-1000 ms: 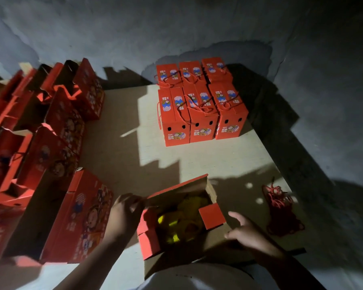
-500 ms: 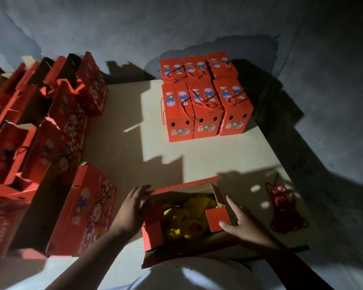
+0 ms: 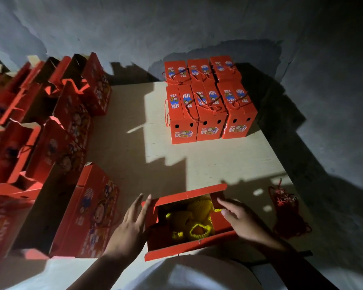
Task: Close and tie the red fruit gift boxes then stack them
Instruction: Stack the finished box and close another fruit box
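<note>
Box and cord count, relative to the table (image 3: 161, 164)

Six tied boxes (image 3: 208, 101) at its far edge; one open box (image 3: 189, 225) near; one cord bundle (image 3: 287, 210) right.

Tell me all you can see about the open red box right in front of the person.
The open red box is cardboard, standing upright on the pale table at its near edge. Its top flaps are spread open, showing fruit in yellow foam netting inside. The left hand rests straight fingers against its left flap; the right hand touches the right flap. No cord is tied on it yet.
</note>
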A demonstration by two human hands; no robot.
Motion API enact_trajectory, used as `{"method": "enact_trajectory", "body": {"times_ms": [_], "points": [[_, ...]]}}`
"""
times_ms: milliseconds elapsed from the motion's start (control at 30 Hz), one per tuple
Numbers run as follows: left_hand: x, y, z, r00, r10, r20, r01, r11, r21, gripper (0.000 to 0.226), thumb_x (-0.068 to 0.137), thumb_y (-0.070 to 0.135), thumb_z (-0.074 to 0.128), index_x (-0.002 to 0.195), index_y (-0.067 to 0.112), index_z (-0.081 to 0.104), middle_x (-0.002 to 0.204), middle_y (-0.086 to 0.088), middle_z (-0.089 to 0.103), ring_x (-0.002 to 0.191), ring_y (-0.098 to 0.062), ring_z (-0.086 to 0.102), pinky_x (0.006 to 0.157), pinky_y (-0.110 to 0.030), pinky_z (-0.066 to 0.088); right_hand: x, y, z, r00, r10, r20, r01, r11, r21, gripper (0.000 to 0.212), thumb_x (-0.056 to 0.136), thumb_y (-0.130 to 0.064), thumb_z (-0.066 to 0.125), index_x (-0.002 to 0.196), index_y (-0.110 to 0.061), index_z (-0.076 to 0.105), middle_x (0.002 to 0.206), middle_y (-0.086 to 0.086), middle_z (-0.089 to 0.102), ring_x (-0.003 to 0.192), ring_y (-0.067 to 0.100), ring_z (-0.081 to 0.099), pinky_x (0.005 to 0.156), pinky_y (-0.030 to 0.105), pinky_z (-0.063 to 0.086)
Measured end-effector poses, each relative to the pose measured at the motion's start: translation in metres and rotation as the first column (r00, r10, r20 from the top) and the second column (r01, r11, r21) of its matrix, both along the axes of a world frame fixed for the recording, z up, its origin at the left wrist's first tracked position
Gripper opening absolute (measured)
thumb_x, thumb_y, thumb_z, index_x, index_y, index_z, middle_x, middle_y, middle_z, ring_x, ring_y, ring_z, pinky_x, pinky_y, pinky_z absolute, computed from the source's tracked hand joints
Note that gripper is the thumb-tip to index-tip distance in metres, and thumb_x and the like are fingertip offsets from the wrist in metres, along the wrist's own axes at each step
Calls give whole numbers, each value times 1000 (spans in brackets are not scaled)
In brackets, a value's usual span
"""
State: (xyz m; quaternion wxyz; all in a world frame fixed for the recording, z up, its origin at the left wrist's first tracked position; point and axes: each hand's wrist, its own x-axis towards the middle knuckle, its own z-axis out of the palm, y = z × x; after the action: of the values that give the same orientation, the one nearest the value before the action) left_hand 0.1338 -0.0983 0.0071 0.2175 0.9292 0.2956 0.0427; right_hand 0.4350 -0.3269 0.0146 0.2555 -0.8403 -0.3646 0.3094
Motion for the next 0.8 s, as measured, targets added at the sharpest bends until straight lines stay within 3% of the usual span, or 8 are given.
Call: {"method": "enact_trajectory", "body": {"times_ms": [100, 167, 300, 433, 500, 633, 700, 800], "points": [[-5, -4, -5, 999, -31, 15, 30, 999, 21, 89, 103, 51, 54, 164, 41, -11, 172, 15, -10, 156, -21, 25, 92, -34, 58, 6, -2, -1, 991, 132, -29, -134, 986, -99, 37, 109, -33, 51, 144, -30, 61, 146, -14, 36, 138, 2, 40, 113, 16, 29], [-10, -4, -7, 998, -58, 39, 57, 998, 31, 81, 105, 52, 49, 165, 42, -5, 172, 18, -9, 157, -13, 19, 94, -30, 55, 7, -4, -3, 986, 141, -84, -150, 983, -105, 36, 110, -31, 49, 142, -26, 64, 142, -10, 44, 135, 7, 46, 113, 19, 34], [-24, -6, -10, 987, -160, 17, 160, 987, 28, 67, 107, 49, 36, 165, 45, 4, 172, 14, 14, 156, -10, 19, 106, -29, 50, -1, -10, -3, 992, -122, 35, 119, 990, 79, 35, 106, -48, 49, 105, -34, 80, 109, -18, 72, 109, 6, 67, 98, 27, 49], [-34, -17, -8, 982, -179, -56, 178, 984, -22, 90, 86, 15, 43, 164, 46, 11, 169, 15, 23, 150, -13, 33, 90, -33, 61, -19, -13, -4, 918, -388, 84, 364, 908, 209, 66, 93, -79, 35, 87, -32, 81, 88, -21, 76, 89, 1, 71, 85, 33, 55], [-34, -21, -6, 987, -146, -63, 145, 989, -20, 85, 85, 19, 40, 164, 43, 17, 169, 15, 24, 149, -12, 34, 88, -31, 61, -25, -9, 0, 884, -457, 94, 426, 873, 239, 68, 91, -81, 36, 85, -29, 79, 82, -16, 76, 83, 6, 72, 80, 34, 56], [-29, -16, -2, 989, -146, -29, 147, 989, 13, 67, 92, 28, 35, 158, 36, 36, 160, 13, 39, 146, -13, 37, 104, -32, 53, -25, -2, 10, 892, -430, 138, 394, 891, 225, 65, 97, -72, 38, 82, -18, 70, 76, -6, 72, 78, 14, 69, 75, 38, 55], [-20, -8, 1, 989, -142, -46, 144, 989, 32, 54, 99, 41, 36, 151, 31, 47, 150, 6, 47, 139, -19, 44, 105, -37, 50, -25, -4, 10, 915, -372, 156, 341, 920, 194, 55, 100, -66, 40, 81, -21, 65, 77, -7, 70, 80, 13, 69, 75, 38, 55], [3, 6, 4, 977, -160, -144, 173, 981, 87, 60, 98, 57, 37, 153, 32, 45, 148, -1, 46, 140, -27, 45, 107, -40, 46, -27, -9, 9, 924, -328, 197, 296, 939, 176, 33, 102, -51, 53, 97, -24, 71, 94, -8, 70, 90, 11, 67, 83, 38, 56]]}}
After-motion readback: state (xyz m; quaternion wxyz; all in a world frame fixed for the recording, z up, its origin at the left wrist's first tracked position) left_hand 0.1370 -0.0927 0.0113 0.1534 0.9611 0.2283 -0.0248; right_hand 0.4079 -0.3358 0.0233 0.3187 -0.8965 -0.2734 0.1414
